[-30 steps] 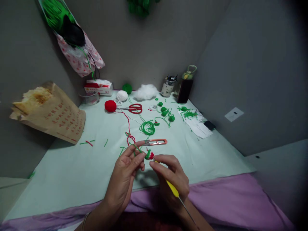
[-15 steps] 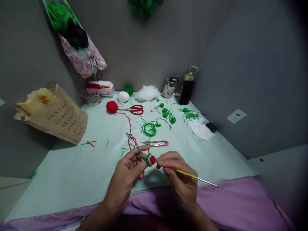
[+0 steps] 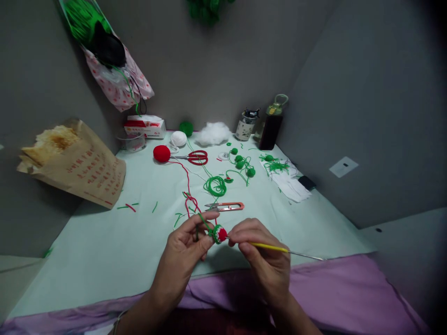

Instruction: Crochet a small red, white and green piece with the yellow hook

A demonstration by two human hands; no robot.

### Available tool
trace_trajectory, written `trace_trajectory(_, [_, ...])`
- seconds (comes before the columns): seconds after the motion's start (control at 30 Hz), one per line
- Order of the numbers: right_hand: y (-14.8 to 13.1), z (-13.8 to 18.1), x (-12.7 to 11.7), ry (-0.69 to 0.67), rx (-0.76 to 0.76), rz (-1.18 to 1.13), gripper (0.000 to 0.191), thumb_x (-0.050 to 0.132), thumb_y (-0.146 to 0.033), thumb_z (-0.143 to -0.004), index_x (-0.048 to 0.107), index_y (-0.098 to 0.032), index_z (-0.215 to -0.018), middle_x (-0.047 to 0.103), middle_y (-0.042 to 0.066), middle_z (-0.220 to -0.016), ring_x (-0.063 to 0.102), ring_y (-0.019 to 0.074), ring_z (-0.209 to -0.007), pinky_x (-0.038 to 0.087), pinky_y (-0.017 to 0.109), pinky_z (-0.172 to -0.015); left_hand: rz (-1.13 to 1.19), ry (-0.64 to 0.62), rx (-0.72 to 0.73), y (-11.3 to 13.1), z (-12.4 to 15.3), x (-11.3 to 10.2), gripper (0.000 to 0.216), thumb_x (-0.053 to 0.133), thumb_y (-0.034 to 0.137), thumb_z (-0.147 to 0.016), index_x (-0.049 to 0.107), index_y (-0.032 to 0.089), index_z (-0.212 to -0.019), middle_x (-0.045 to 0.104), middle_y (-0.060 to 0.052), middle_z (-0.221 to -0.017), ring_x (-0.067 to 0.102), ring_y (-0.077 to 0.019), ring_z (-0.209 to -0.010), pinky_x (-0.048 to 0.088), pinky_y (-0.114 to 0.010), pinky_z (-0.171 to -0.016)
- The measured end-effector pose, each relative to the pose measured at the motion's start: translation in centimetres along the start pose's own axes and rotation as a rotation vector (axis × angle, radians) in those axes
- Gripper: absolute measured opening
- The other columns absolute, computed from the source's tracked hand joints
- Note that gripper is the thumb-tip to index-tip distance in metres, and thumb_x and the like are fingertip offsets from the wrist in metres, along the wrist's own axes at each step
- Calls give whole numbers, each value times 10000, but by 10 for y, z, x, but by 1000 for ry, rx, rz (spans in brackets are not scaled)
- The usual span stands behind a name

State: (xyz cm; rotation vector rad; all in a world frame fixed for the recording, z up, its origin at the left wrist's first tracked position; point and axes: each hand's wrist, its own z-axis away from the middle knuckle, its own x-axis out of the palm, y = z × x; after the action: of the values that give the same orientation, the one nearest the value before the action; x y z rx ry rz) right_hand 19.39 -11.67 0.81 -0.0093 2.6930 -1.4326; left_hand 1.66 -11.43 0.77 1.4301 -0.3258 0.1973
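Between the thumb and fingers of my left hand (image 3: pixel 186 249) is a small crochet piece (image 3: pixel 220 234), red in the middle with a white ring and a green edge. Green yarn runs from it over my left forefinger. My right hand (image 3: pixel 261 253) grips a crochet hook (image 3: pixel 270 247) with a yellow handle. The hook's near tip meets the red middle of the piece; whether it is inside a stitch I cannot tell. Its other metal end points to the right. Just beyond my fingers lie orange thread snips (image 3: pixel 226 206) and a loose strand of red yarn (image 3: pixel 191 201).
Farther back are a coil of green yarn (image 3: pixel 215 186), red-handled scissors (image 3: pixel 197 157), a red yarn ball (image 3: pixel 161 153), a white yarn ball (image 3: pixel 179 138) and white stuffing (image 3: pixel 213 134). A paper food bag (image 3: pixel 84 170) stands left; a bottle (image 3: pixel 277 109) stands at the back right.
The crochet hook has tilted closer to level, its far end rising and shifting right. The crochet piece has turned slightly in my left fingers. My right hand has moved a little right.
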Motion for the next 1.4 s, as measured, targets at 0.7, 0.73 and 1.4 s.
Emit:
trace_trajectory(0.7, [12,10,40,281,363,-481,135,779,-390,-913,840,-270,-896,652,0,-834,616,103,-641,506,232,-623,242,1,-65,-5,0,10,889,878,219,-800,456,260,-1581,634,30,-871,649,-118,-729,544,-239,-739])
trace_trajectory(0.73, [11,10,41,288,384,-507,139,796,-400,-896,842,-268,-889,657,-2,-824,617,98,-624,506,228,-618,242,5,-63,-5,0,10,903,875,220,-804,436,266,-1592,637,28,-889,648,-118,-725,550,-245,-734])
trace_trajectory(1.4, [9,-5,16,296,560,-626,230,871,-426,-807,799,-208,-817,624,-6,-700,571,83,-580,489,189,-564,390,-221,-315,4,-3,3,839,930,328,-763,550,158,-1492,443,129,-575,141,4,-412,143,-149,-378])
